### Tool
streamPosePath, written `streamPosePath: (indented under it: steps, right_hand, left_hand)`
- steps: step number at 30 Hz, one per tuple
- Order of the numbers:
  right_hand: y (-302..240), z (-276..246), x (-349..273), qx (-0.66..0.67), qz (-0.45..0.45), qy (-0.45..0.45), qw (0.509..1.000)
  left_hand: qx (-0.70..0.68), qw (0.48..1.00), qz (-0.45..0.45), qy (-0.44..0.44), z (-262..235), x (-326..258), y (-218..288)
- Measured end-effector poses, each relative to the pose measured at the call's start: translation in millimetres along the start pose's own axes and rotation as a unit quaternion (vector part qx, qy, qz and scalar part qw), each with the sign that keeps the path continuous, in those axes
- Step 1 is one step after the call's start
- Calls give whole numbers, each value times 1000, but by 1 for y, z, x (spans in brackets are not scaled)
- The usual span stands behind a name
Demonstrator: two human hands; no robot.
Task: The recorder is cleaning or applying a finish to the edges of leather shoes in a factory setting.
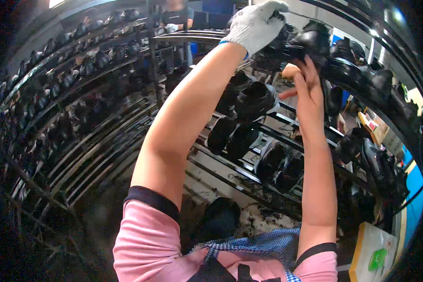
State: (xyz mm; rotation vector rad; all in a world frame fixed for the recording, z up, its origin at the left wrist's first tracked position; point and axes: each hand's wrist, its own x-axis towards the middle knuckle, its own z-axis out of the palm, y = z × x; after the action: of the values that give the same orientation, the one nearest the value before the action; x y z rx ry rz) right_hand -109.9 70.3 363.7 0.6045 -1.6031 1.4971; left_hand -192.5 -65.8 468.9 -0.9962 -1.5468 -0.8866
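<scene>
My left hand (256, 27), in a white knitted glove with a blue cuff edge, is raised to the top of the rack. Its fingers are curled closed beside dark shoes, and what they hold is hidden. Bare and reaching up, my right hand (309, 91) has its fingers apart, with the fingertips just under a black shoe (315, 40); whether they touch it I cannot tell. A small tan rounded piece (290, 71) shows beside those fingers. Between my forearms, another black shoe (254, 99) sits on a lower rack level.
Black shoes (232, 136) stand in pairs on the metal bars below. A long rack (80, 70) full of shoes runs along the left. Behind the rack stands another person (176, 19) with a gloved hand. At lower right is a white board (373, 251) with a green mark.
</scene>
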Motion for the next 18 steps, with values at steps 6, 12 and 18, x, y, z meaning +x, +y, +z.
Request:
streamPosePath:
  steps: [6,12,18]
  right_hand:
    - [-23,17,-77,-58,39,-96,993]
    - [-6,14,-161,-117,-126,-168,971]
    - [7,5,-202,7,183,-292,939]
  left_hand:
    - [-183,955,32,229,-65,-89,61]
    - [-350,869,-348,28,-123,-265,113]
    - [-534,632,-557,-77,-144,-294,118]
